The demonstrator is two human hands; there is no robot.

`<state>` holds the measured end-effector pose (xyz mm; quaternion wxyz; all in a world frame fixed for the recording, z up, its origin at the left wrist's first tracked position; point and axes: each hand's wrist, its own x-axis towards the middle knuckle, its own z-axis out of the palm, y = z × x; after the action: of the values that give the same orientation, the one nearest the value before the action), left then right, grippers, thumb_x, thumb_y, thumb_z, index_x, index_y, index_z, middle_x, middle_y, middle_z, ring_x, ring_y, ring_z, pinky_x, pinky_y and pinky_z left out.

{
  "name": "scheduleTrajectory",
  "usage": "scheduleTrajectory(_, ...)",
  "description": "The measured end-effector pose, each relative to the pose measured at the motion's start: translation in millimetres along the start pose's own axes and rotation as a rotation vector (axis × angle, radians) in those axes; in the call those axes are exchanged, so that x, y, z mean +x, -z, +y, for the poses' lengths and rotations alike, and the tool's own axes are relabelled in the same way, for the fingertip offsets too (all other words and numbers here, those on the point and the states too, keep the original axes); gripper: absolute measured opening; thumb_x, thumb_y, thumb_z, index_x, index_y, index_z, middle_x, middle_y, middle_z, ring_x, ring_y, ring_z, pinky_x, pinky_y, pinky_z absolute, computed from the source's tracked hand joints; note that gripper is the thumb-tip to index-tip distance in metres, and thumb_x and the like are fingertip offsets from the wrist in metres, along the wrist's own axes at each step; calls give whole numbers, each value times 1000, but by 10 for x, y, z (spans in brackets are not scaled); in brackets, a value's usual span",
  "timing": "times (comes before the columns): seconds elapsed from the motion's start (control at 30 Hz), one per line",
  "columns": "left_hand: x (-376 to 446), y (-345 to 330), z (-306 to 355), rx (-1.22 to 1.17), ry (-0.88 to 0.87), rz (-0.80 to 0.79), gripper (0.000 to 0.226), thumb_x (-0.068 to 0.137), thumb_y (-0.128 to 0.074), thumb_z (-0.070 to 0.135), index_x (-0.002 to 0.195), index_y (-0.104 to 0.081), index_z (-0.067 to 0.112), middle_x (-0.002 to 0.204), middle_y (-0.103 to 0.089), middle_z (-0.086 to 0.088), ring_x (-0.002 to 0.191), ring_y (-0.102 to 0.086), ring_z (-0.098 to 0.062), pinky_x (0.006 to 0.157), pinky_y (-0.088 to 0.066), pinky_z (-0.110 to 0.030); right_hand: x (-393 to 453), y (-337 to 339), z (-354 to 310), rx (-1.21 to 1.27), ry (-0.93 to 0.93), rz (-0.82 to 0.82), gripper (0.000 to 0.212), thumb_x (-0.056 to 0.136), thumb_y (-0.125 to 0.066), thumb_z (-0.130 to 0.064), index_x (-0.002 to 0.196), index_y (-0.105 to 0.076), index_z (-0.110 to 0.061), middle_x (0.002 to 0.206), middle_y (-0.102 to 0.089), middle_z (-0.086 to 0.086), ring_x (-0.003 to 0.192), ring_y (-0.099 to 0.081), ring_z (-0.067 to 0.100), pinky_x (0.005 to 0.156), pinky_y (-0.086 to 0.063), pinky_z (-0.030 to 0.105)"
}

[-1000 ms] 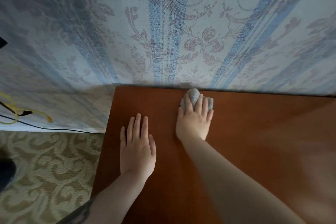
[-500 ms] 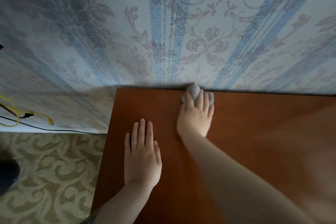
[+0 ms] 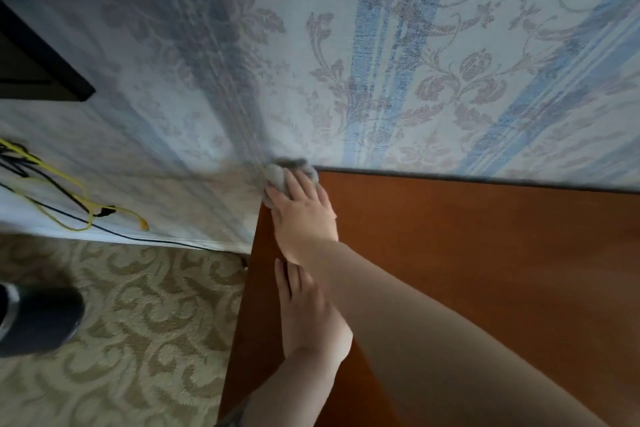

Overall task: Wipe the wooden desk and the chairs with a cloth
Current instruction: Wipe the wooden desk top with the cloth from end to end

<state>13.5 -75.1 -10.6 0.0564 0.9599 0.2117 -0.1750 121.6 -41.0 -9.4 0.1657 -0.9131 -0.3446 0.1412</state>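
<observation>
A soft, fuzzy grey cloth (image 3: 281, 177), bunched into a rounded wad with no clear long axis, is sitting at the far left corner of the smooth reddish-brown wooden table (image 3: 467, 253), touching the patterned blue wallpaper (image 3: 398, 62). The right hand (image 3: 304, 215) is pressing on it, fingers curling over the wad and pointing toward the wall. The left hand (image 3: 308, 315) is lying flat and relaxed by the table's left edge, partly under the right forearm.
</observation>
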Motion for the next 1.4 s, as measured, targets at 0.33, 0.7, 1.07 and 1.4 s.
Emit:
scheduleTrajectory(0.33,-84,-214,-492,-227,-227,248,53,100,-29,36,148,-34,13,155,-32,-4,145,-23,-18,114,-20,-37,-9,220,566,-158,128,3,52,102,-41,-28,149,-26,-43,161,-16,-5,149,-5,16,119,1,34)
scheduleTrajectory(0.7,-46,-273,-475,-214,-228,311,53,100,-29,34,147,-36,10,154,-32,-5,146,-22,-18,116,-19,-38,-417,389,1066,-242,394,-186,53,104,-33,-38,150,-10,-50,163,-5,-7,149,2,11,119,5,31)
scheduleTrajectory(1.07,-37,-312,-492,-184,-222,332,55,99,-25,35,147,-36,10,154,-34,-7,145,-24,-19,118,-20,-39,-1264,19,574,-160,-76,24,57,104,-32,-34,154,-5,-39,163,5,-4,148,13,14,119,12,37)
scheduleTrajectory(1.4,-191,-357,-325,-229,-397,384,49,96,-30,23,141,-47,16,153,-36,-5,146,-23,-22,119,-16,-43,-1714,136,997,14,-695,281,50,104,-33,-31,151,-20,-43,163,-9,-6,149,5,12,121,2,40)
